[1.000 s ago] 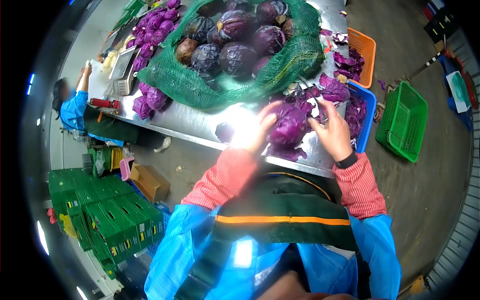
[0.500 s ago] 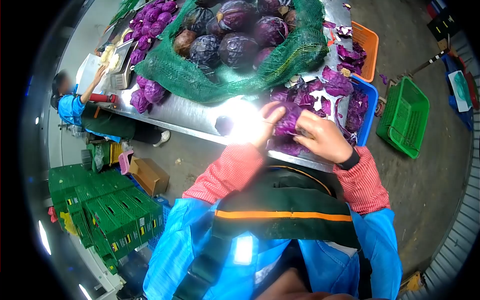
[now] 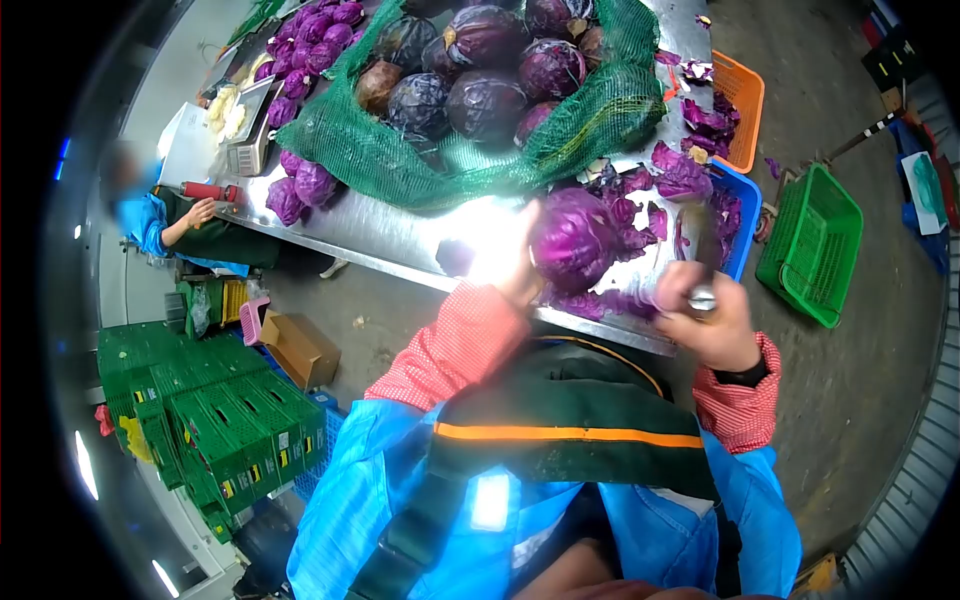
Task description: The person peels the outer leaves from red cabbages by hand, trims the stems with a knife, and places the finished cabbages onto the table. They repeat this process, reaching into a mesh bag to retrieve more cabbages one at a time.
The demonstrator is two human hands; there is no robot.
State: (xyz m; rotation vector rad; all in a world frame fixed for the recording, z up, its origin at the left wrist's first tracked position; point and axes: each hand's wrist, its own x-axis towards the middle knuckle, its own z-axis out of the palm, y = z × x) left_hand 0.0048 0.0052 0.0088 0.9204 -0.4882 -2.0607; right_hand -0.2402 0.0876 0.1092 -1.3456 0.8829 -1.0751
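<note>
Glare washes out part of my left hand [image 3: 520,268], which grips the left side of a round, glossy red cabbage [image 3: 575,242] at the table's front edge. To its right, my right hand [image 3: 715,328] is closed around the handle of a knife [image 3: 706,240], its blurred blade pointing away from me. The blade is apart from the cabbage, over torn purple leaves [image 3: 632,300]. Beyond the cabbage lies a green mesh bag [image 3: 430,188], opened out around several dark unpeeled red cabbages [image 3: 487,105].
Leaves fill a blue crate [image 3: 745,225] and an orange crate [image 3: 740,110] at the table's right end. A green crate [image 3: 812,245] stands on the floor. Peeled cabbages [image 3: 312,185] and a scale [image 3: 247,150] are at left, near a co-worker [image 3: 150,220]. Stacked green crates [image 3: 240,420] stand lower left.
My right hand has moved right, off the cabbage, and the knife now shows in it. More of the cabbage is visible. The co-worker's hand has drawn back from the scale to the table edge.
</note>
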